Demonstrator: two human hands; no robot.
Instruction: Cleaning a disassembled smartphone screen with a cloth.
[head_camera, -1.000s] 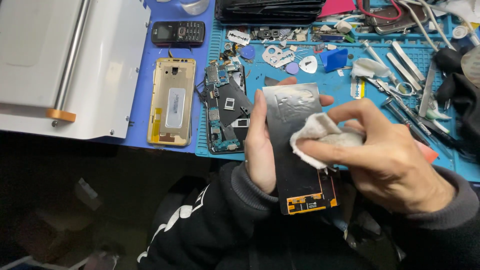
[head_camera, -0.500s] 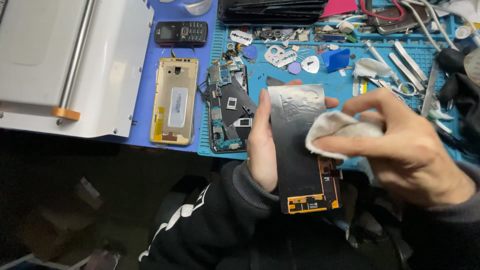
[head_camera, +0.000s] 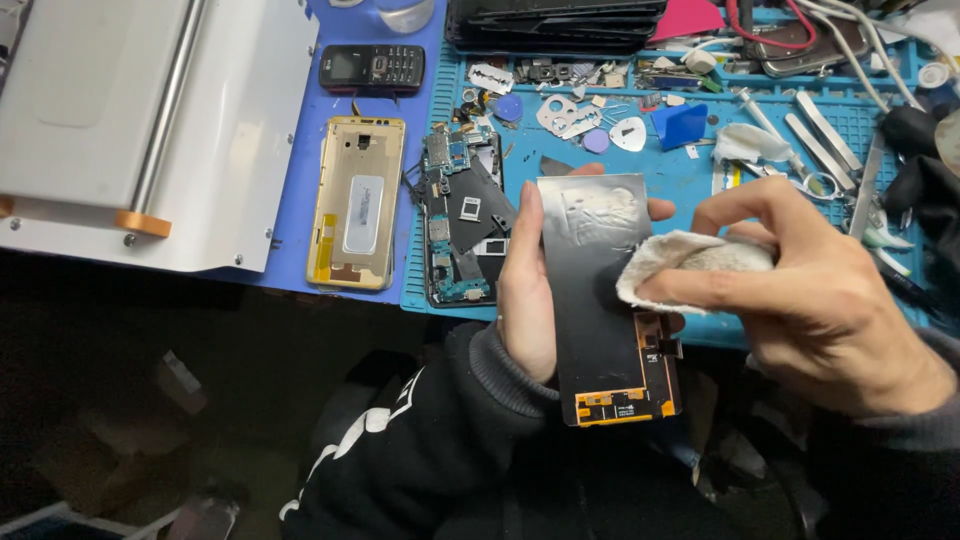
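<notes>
My left hand (head_camera: 527, 290) grips a phone display panel (head_camera: 590, 300) by its long edges, back side up, dark and shiny with an orange flex strip at its lower end. My right hand (head_camera: 810, 290) pinches a folded white cloth pad (head_camera: 680, 262) and presses it against the panel's right edge, about halfway down. Smeared residue shows on the panel's upper part.
A gold phone frame (head_camera: 357, 203) and an opened phone body with circuit boards (head_camera: 460, 215) lie on the blue mat (head_camera: 700, 165). A small black keypad phone (head_camera: 372, 67), picks, screws, tweezers (head_camera: 825, 130) and a stack of dark panels (head_camera: 555, 22) sit farther back. A white machine (head_camera: 130, 120) stands at left.
The right hand with the cloth slid rightward and slightly up across the panel, from its middle toward its right edge. The left hand kept its hold.
</notes>
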